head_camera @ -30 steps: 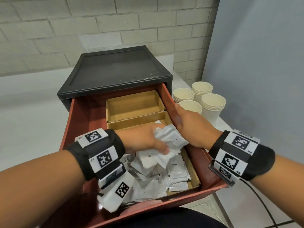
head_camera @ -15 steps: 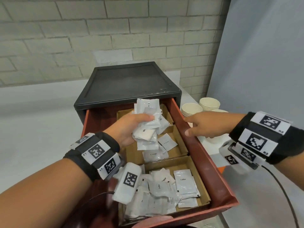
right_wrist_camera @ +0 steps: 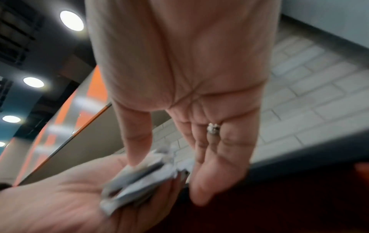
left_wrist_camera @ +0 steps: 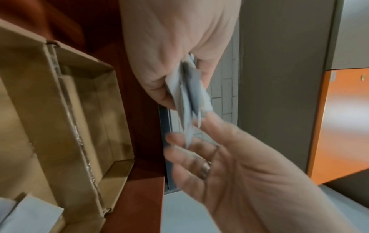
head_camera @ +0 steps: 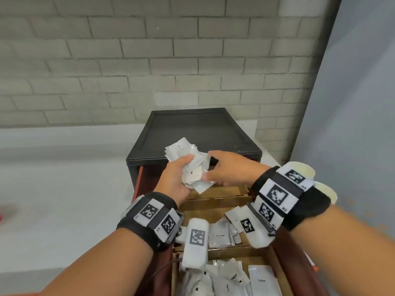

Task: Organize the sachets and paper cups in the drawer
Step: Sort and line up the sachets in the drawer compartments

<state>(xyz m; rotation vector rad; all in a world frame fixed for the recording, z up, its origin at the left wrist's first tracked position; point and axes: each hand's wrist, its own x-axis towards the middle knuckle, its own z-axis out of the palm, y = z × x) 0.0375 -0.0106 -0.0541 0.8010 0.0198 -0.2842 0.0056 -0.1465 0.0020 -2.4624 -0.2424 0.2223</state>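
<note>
My left hand [head_camera: 177, 178] grips a crumpled bunch of white sachets [head_camera: 189, 163] above the back of the open red drawer [head_camera: 299, 265]. My right hand [head_camera: 226, 171] reaches in from the right with straight fingers, its thumb touching the bunch's lower edge. In the left wrist view the sachets [left_wrist_camera: 189, 94] stick out of the fist, and the right hand's fingers [left_wrist_camera: 199, 149] lie flat just beneath them. Cream sachets [head_camera: 220, 236] lie in the middle cardboard compartment and coffee sachets [head_camera: 261, 280] in the near one. The paper cups [head_camera: 304, 170] show only partly behind my right wrist.
A black cabinet [head_camera: 192, 131] sits over the drawer against a brick wall. The far cardboard compartment [head_camera: 224, 192] lies under my hands. A white counter [head_camera: 64, 178] stretches to the left, and a grey partition [head_camera: 352, 124] closes off the right.
My left hand has lifted the bunch of sachets higher, in front of the cabinet. My right hand has come over from the cups' side to touch the bunch.
</note>
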